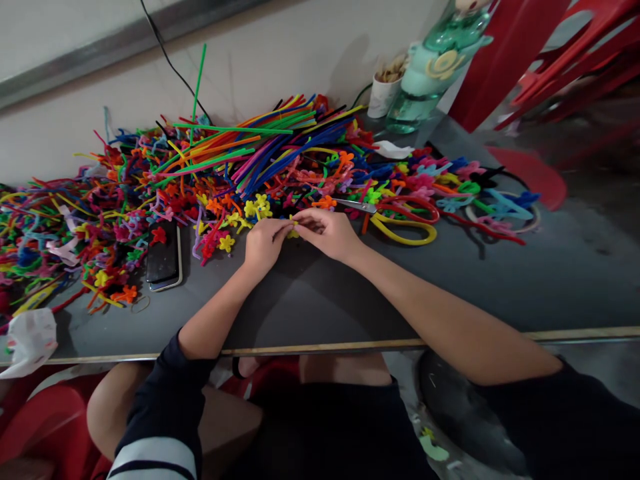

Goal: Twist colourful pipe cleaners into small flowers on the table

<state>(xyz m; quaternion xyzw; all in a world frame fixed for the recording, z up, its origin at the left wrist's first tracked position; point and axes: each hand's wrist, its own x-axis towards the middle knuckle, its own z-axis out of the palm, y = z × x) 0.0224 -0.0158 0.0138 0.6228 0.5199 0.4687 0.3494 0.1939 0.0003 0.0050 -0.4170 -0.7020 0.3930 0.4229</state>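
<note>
Above the grey table my left hand [264, 245] and my right hand [331, 233] meet, thumbs and fingers pinched together. Between their fingertips shows a small piece of yellow pipe cleaner [293, 233], its shape mostly hidden by the fingers. Just behind my left hand lie several yellow pipe-cleaner flowers [257, 205], and one more yellow flower [227, 243] rests to its left. Scissors [400, 208] with red and yellow handles lie to the right of my right hand, blades toward it. An orange flower [326, 203] sits just beyond my right hand.
A bundle of straight pipe cleaners [280, 143] tops a large colourful heap along the wall. Left of my hands is a phone [165, 260]. A green bottle [425, 80] and a white cup [384, 93] stand at the back right. A white plastic bag [33, 337] hangs over the front edge.
</note>
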